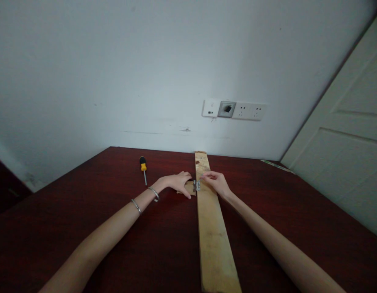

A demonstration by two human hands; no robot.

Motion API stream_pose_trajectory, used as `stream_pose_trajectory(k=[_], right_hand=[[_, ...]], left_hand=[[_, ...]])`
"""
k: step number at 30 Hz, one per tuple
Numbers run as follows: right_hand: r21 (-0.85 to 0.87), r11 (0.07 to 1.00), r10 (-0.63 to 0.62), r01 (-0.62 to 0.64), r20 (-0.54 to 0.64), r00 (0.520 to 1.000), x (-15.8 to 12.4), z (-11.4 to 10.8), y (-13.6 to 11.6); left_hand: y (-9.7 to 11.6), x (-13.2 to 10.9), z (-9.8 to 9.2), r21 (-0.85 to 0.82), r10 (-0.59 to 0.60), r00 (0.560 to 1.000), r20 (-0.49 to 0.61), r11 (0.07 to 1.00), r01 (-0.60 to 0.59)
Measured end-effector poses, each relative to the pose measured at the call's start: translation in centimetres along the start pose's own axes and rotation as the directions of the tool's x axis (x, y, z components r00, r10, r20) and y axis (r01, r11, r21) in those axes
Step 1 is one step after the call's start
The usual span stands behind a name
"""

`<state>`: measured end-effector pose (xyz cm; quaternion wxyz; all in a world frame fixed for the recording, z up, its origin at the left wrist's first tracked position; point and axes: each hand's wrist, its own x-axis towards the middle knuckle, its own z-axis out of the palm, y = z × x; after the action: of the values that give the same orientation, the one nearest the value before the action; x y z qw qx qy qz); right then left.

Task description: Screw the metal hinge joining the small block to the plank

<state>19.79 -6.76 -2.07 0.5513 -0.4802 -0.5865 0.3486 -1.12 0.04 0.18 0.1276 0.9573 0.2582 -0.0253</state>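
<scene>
A long wooden plank [214, 240] lies lengthwise on the dark red table, and a small wooden block [190, 189] butts against its left edge. A metal hinge [197, 185] spans the joint between the two pieces. My left hand [177, 182] grips the block, thumb along its near edge and fingers at its far side. Above the plank, just right of the hinge, my right hand [217, 183] has its fingertips pinched together; whatever they hold is too small to make out. A screwdriver [143, 169] with a black and yellow handle lies left of my left hand.
The dark red table [139, 252] meets a white wall [145, 73] at its far edge. Wall sockets [246, 111] sit above that edge. A pale panelled door [343, 134] stands on the right, with a thin strip [276, 166] at the table's far right corner.
</scene>
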Motion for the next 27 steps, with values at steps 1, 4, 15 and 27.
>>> stream_pose_trajectory(k=[1,4,15,27], right_hand=[[-0.006,1.0,-0.001,0.001,0.003,1.0,-0.1,0.0,0.1],[-0.025,1.0,-0.014,0.014,0.021,1.0,-0.2,0.0,0.2],[-0.107,0.989,-0.088,0.101,0.119,0.989,0.2,1.1,0.0],[-0.171,0.96,-0.18,0.223,0.238,0.954,-0.2,1.7,-0.4]], left_hand=[[-0.2,0.0,0.1,-0.001,0.006,1.0,-0.006,1.0,-0.006],[-0.7,0.1,0.4,-0.004,0.024,0.999,-0.032,1.0,-0.024],[-0.6,0.3,0.9,-0.038,0.04,0.991,-0.128,0.998,-0.045],[0.2,-0.1,0.4,-0.065,0.041,0.992,-0.122,0.997,-0.049]])
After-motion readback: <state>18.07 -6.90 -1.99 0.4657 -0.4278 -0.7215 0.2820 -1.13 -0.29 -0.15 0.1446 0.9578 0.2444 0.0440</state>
